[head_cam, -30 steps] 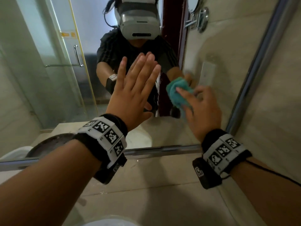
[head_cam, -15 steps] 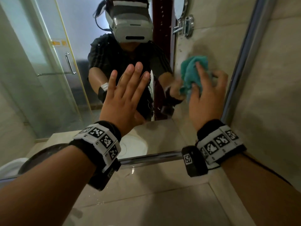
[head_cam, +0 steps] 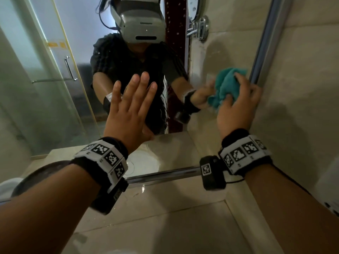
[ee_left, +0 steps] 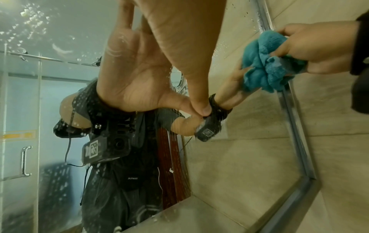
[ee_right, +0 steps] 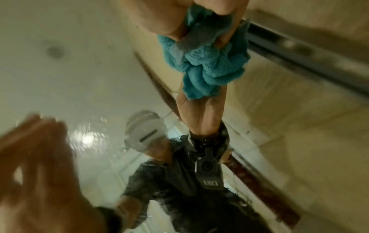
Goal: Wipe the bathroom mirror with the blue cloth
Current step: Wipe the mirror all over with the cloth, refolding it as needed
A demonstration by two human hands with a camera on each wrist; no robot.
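The bathroom mirror (head_cam: 55,92) fills the wall ahead, and its glass (ee_left: 49,102) is speckled with water drops. My left hand (head_cam: 132,103) lies flat on the glass with straight fingers, its thumb tip (ee_left: 201,108) touching the mirror. My right hand (head_cam: 240,101) grips the bunched blue cloth (head_cam: 227,85) and presses it on the glass right beside the mirror's right metal frame (head_cam: 264,43). The left wrist view shows the cloth (ee_left: 265,63) against that frame (ee_left: 295,126). In the blurred right wrist view the cloth (ee_right: 209,63) hangs from my fingers.
A beige counter (head_cam: 165,226) runs below the mirror's bottom rail (head_cam: 161,175). A beige tiled wall (head_cam: 302,88) stands close on the right. The glass reflects me, a glass shower door and a chrome wall fitting (head_cam: 200,28).
My right hand has carried the cloth from the mirror's lower middle up and right to its right frame. My left hand has stayed flat on the glass.
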